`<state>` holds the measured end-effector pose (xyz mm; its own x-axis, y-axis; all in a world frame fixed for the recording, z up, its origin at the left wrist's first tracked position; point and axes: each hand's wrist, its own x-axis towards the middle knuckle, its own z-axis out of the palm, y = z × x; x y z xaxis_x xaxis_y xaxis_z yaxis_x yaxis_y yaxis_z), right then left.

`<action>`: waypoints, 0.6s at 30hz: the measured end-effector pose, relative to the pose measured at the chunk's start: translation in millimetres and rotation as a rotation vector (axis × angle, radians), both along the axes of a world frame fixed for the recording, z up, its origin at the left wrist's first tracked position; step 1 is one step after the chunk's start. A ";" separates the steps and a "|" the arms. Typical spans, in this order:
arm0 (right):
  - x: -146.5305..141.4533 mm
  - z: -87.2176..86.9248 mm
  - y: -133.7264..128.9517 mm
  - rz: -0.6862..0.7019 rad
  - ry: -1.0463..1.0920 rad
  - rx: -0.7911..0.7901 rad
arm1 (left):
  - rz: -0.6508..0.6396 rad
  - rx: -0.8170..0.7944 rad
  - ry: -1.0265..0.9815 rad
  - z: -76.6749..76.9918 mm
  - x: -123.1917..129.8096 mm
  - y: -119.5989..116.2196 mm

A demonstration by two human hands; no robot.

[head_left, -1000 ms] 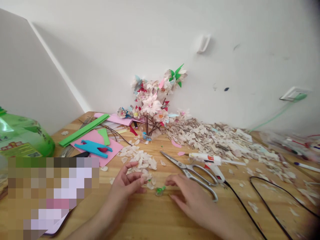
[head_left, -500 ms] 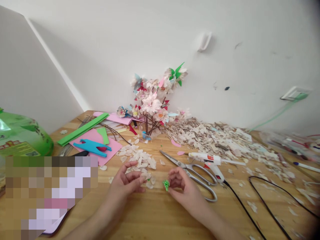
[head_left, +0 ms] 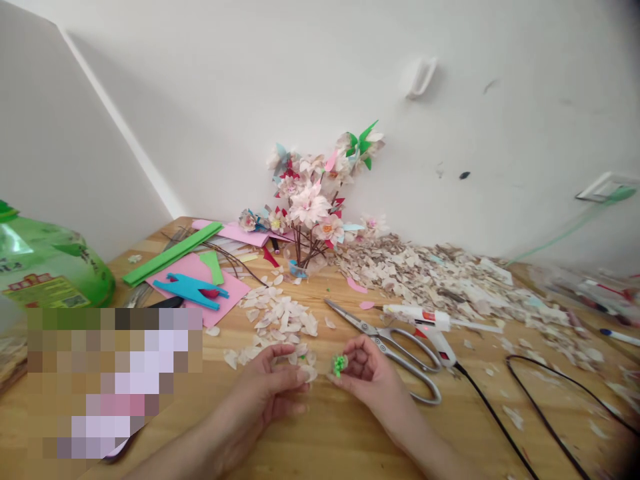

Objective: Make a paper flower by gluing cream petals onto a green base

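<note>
My left hand (head_left: pixel 267 387) is closed in a pinch on a pale, translucent petal (head_left: pixel 311 373) at its thumb tip. Just beyond its fingers lies a loose pile of whitish petals (head_left: pixel 285 315) on the wooden table (head_left: pixel 320 450). My right hand (head_left: pixel 369 371) is closed too, its thumb and fingers gripping a small bright green flower centre (head_left: pixel 339 365), with something pale around it. A narrow gap separates the two hands. Grey metal scissors (head_left: pixel 370 329) lie open beside my right hand, partly next to a white glue gun (head_left: pixel 417 318).
Handmade flowers (head_left: pixel 309 203) stand on thin stems by the wall. A heap of dry flakes (head_left: pixel 445 280) spreads behind the glue gun, whose black cable (head_left: pixel 493 417) runs right. Pink paper (head_left: pixel 233 293), a blue cut piece (head_left: pixel 193 291) and a green bottle (head_left: pixel 60 263) sit left.
My left hand has moved slightly right and down with the petal at its thumb. The green flower centre has turned a little in my right hand. The whole view has shifted slightly.
</note>
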<state>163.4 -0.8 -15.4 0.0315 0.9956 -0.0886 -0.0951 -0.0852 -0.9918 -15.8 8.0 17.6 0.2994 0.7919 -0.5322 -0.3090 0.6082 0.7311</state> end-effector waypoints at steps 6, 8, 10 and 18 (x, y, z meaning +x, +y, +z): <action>-5.4 1.5 -3.6 -0.042 0.001 0.054 | -0.043 -0.061 -0.037 1.7 -2.3 -1.6; -6.3 6.6 -4.7 -0.025 -0.005 0.024 | -0.049 -0.063 -0.049 0.9 -2.8 -1.9; -6.8 10.4 -5.4 -0.004 -0.019 -0.009 | -0.049 -0.070 -0.066 -0.3 -3.4 -1.8; -9.7 7.8 -10.1 -0.063 -0.092 0.027 | -0.068 -0.048 -0.051 1.7 -1.7 -1.7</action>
